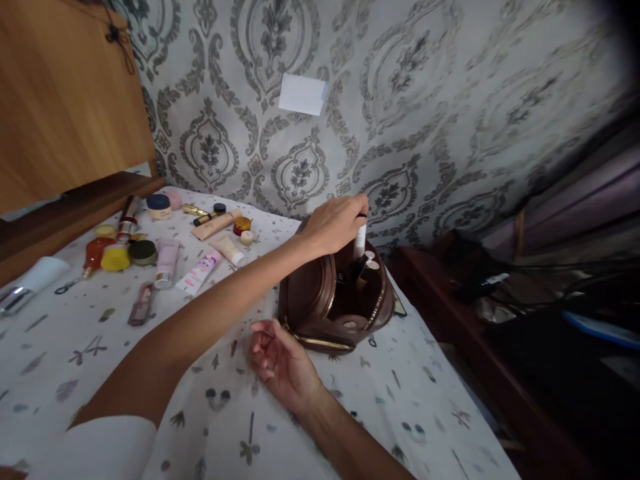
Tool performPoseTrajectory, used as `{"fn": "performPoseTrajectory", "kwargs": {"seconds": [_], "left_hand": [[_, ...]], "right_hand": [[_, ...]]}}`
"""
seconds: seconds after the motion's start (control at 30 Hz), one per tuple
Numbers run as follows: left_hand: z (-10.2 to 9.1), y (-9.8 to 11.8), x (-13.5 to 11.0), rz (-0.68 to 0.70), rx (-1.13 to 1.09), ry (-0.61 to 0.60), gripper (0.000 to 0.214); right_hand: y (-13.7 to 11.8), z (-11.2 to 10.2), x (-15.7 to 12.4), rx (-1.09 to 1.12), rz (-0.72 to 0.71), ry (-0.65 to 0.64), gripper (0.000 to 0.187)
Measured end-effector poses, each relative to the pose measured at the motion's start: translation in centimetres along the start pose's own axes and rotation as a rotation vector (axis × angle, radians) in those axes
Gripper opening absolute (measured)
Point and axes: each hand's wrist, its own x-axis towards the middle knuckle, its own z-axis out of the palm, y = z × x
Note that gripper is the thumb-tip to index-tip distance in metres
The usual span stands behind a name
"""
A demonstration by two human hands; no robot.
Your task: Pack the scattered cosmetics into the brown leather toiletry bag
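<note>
My left hand (339,223) reaches over the brown makeup bag (306,283), fingers closed round the top of a slim white cosmetic tube (360,241). This tube is upright, its lower end inside the unzipped bag. Beside it in the bag stands a small bottle with a shiny cap (367,270); the rest of the dark interior is hard to make out. My right hand (284,365) rests palm up in front of the bag, near its gold zipper (324,344). Its fingers are loosely curled and apart, with nothing seen in them.
Several cosmetics lie on the patterned white cloth (215,427) to the left, among them a pink-and-white tube (199,272), a blue-lidded jar (159,207) and a lip gloss (141,304). A patterned wall rises behind. A dark wooden edge (480,360) runs along the right.
</note>
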Motion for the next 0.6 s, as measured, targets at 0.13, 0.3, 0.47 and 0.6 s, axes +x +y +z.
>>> {"fn": "performPoseTrajectory", "kwargs": {"seconds": [0.13, 0.3, 0.47, 0.6], "left_hand": [[1.0, -0.2, 0.2, 0.033, 0.002, -0.080, 0.017], [1.9, -0.4, 0.1, 0.043, 0.034, -0.146, 0.020], [2.2, -0.5, 0.6, 0.000, 0.088, -0.211, 0.021], [2.3, -0.8, 1.3, -0.001, 0.105, -0.236, 0.021]], "right_hand": [[0.0, 0.0, -0.1, -0.004, 0.004, 0.003, 0.038], [-0.2, 0.3, -0.2, 0.004, 0.004, 0.016, 0.039], [-0.3, 0.4, -0.3, 0.000, 0.014, 0.029, 0.041], [-0.3, 0.5, -0.3, -0.011, 0.013, 0.042, 0.042]]}}
